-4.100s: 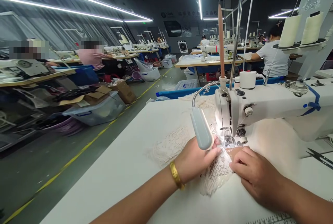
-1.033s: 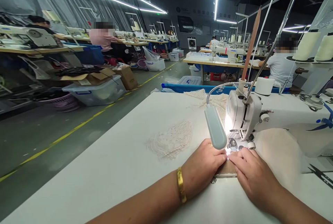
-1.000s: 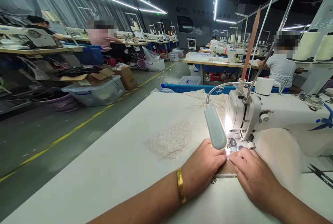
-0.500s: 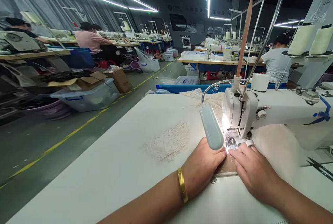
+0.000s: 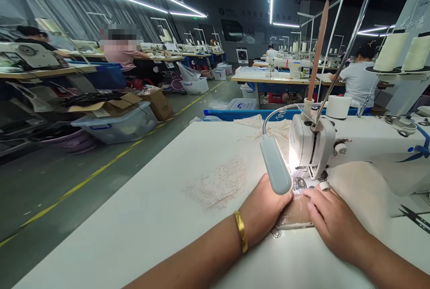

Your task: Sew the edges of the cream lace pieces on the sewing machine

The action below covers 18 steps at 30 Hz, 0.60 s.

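Note:
A white sewing machine stands at the right, its presser foot lit by a grey gooseneck lamp. Sheer beige fabric lies under the machine's arm and reaches the foot. My left hand, with a gold bangle at the wrist, is closed at the fabric's edge left of the foot; the lamp hides part of its fingers. On the right, my right hand has its fingers bent and pressed together on the fabric, wearing a wide ring. Between the hands shows a brownish panel with loose threads on it.
A cream lace piece lies on the white table, and more lace behind the lamp. Black thread snips rest at the right edge. Thread cones stand above the machine. Other people sit at machines farther off.
My right hand has shifted slightly right, away from my left hand, uncovering more of the brownish panel. The whole view has moved a little. Both hands stay by the presser foot.

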Motion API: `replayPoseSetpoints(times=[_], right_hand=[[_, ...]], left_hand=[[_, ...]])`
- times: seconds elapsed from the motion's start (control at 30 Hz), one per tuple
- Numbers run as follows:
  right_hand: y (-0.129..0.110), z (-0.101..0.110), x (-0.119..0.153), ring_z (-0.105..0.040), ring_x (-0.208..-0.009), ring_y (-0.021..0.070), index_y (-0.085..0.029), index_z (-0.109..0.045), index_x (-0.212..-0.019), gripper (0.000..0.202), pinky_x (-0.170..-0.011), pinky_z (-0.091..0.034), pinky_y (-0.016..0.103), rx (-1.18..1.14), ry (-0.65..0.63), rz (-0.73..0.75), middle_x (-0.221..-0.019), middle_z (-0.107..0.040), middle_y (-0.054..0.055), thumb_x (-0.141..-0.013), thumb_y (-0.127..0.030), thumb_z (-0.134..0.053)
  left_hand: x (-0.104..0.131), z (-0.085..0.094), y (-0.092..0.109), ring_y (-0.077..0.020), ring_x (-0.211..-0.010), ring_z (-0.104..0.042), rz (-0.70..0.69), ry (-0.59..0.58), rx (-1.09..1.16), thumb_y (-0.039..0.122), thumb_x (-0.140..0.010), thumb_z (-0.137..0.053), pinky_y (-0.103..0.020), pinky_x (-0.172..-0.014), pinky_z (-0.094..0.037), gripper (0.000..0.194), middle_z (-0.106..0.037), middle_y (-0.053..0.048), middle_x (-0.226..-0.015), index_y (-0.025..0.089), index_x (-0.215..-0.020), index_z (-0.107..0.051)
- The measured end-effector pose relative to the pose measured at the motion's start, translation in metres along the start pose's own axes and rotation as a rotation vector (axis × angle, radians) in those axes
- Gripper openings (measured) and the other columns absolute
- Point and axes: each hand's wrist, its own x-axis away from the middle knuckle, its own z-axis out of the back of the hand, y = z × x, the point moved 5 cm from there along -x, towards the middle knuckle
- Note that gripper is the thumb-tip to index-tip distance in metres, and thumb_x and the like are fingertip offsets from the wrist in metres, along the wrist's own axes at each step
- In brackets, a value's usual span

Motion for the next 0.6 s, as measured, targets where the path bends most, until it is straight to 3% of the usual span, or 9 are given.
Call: replayPoseSetpoints(times=[0.17,0.3,0.47,0.6], right_hand=[[0.0033,0.0117,-0.0091,-0.064,-0.081,0.0241,-0.023,-0.061,-0.099,0.022,-0.071,-0.057,0.037,-0.057,0.018,-0.060,-0.086,-0.064,0.006,-0.102,-0.016,-0.040],[0.0051,0.0119,-0.0086,-0.066,-0.082,0.0241,-0.025,-0.046,-0.080,0.025,-0.070,-0.058,0.038,-0.092,-0.019,-0.123,-0.090,-0.065,0.007,-0.103,-0.021,-0.038],[0.0062,0.0112,-0.0067,-0.065,-0.077,0.0224,-0.027,-0.034,-0.075,0.029,-0.064,-0.055,0.036,-0.112,-0.024,-0.166,-0.094,-0.067,0.008,-0.104,-0.024,-0.035],[0.0060,0.0102,-0.0039,-0.061,-0.068,0.0199,-0.026,-0.041,-0.077,0.028,-0.059,-0.053,0.033,-0.092,-0.012,-0.145,-0.081,-0.062,0.004,-0.105,-0.025,-0.036]], left_hand=[[-0.0033,-0.0032,-0.0041,-0.0212,-0.092,-0.068,-0.009,-0.014,0.018,0.018,-0.101,-0.049,-0.041,-0.091,-0.059,0.023,-0.075,-0.005,-0.102,0.023,-0.098,-0.071],[-0.0016,-0.0033,-0.0036,-0.0212,-0.091,-0.068,0.001,-0.004,0.018,0.019,-0.101,-0.050,-0.040,-0.090,-0.058,0.021,-0.074,-0.005,-0.101,0.023,-0.098,-0.071],[-0.0017,-0.0050,-0.0045,-0.0217,-0.093,-0.068,0.004,-0.019,-0.007,0.019,-0.101,-0.049,-0.040,-0.091,-0.057,0.023,-0.075,-0.005,-0.102,0.023,-0.100,-0.071],[-0.0062,-0.0072,-0.0052,-0.0224,-0.091,-0.068,0.000,-0.028,-0.045,0.016,-0.101,-0.048,-0.043,-0.093,-0.055,0.023,-0.075,-0.006,-0.098,0.021,-0.095,-0.070]])
